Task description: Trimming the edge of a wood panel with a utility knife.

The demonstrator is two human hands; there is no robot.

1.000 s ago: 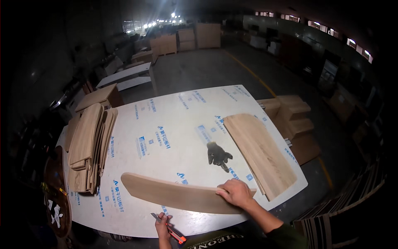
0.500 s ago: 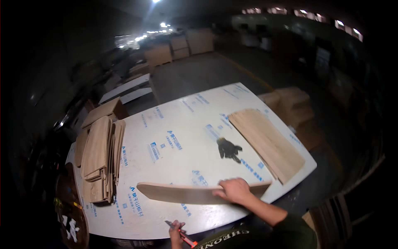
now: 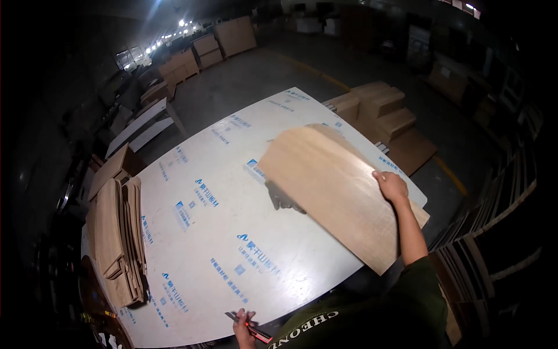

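Observation:
My right hand (image 3: 392, 186) grips the right edge of a curved wooden panel (image 3: 331, 198), with the thumb on its upper face. The panel lies nearly flat above the right side of the white-covered table (image 3: 197, 250). Beneath it, another wooden panel (image 3: 419, 215) peeks out at the table's right edge, mostly covered. A dark work glove (image 3: 282, 198) shows partly from under the panel's left side. Close to the near table edge, my left hand (image 3: 244, 328) is closed around a utility knife (image 3: 260, 334) with a red-orange handle, its blade pointing up and left.
Stacked curved wooden pieces (image 3: 119, 238) stand on the table's left side. Boxy wooden stacks (image 3: 383, 110) sit on the floor beyond the right edge. Several boards (image 3: 465, 279) lean at the lower right. Pale panels (image 3: 142, 128) are beyond the far left edge.
The wooden panel has gone from on edge near the front to nearly flat, moving right and away over the other panel and part of the glove. My left hand keeps the knife.

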